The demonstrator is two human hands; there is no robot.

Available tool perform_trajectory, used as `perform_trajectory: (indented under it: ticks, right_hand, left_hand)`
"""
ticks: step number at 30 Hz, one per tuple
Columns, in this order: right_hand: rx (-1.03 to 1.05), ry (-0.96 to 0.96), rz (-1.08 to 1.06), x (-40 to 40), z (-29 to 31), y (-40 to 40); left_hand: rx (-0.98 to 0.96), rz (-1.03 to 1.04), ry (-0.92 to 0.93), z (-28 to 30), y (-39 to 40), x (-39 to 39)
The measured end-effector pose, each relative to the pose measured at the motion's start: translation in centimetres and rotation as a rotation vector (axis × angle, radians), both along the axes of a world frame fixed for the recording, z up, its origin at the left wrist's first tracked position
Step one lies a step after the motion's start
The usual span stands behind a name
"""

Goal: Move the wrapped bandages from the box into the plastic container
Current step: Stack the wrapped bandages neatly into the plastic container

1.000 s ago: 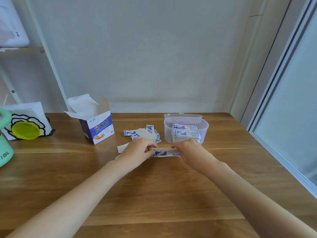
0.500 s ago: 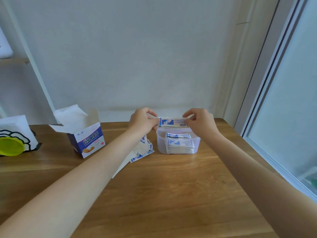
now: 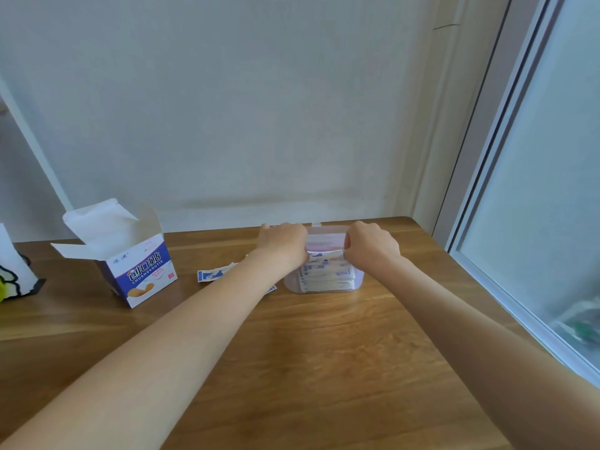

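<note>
Wooden table (image 3: pixel 324 368) takes up most of the room, with the opened bandage box (image 3: pixel 136 271) (flaps up) sitting left. Clear plastic container (image 3: pixel 324 285) by the wall is stacked with wrapped bandages (image 3: pixel 328 277). Left hand (image 3: pixel 282 243) and right hand (image 3: pixel 371 246) each pinch an end of one bandage strip (image 3: pixel 324 254) over it. Loose bandages (image 3: pixel 214 273) lie between box and container.

home room, wooden table (image 3: pixel 324 368) against plain white wall (image 3: pixel 259 108), frosted sliding window (image 3: pixel 535 190) at right
</note>
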State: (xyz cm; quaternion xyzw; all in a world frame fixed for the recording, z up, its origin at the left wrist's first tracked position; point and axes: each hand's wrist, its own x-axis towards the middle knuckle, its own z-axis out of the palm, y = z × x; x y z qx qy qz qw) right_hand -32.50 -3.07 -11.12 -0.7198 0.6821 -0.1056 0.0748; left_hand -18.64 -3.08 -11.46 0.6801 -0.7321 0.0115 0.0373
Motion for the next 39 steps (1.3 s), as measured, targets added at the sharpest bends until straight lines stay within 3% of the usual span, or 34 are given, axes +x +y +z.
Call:
perform_trajectory:
  ticks: [15,19,22,24,27,29,32,35,39]
  right_hand:
    - [0.098,0.079,0.035,-0.2,0.5,0.7]
    - [-0.138,0.244,0.065,0.3,2.6,2.6]
    - [-0.346,0.164,0.22,2.1,3.8,4.0]
    - [-0.257,0.022,0.396,4.9,3.4,4.6]
    - [-0.054,-0.059,0.581,9.2,0.9,4.8]
    - [0.03,-0.016,0.585,11.3,-1.5,4.3]
    - [0.08,0.059,0.553,13.1,-4.9,3.8]
    - [-0.011,0.053,0.511,13.1,-6.5,4.1]
    - [-0.047,-0.178,0.524,12.0,-6.5,4.7]
  left_hand:
    - [0.017,-0.018,-0.107,0.3,1.0,-1.0]
    - [-0.293,-0.064,0.018,1.1,1.8,0.9]
    - [-0.437,-0.044,0.153,0.6,3.3,4.4]
    - [-0.326,0.062,0.188,-0.8,4.6,7.4]
    - [0.001,0.212,0.319,-3.2,6.4,10.7]
    - [0.141,0.211,0.227,-4.6,7.8,12.1]
    - [0.142,0.158,0.119,-5.6,9.2,13.1]
    - [0.11,0.094,0.062,-5.2,9.7,13.4]
    - [0.079,0.048,-0.045,-5.0,10.0,13.0]
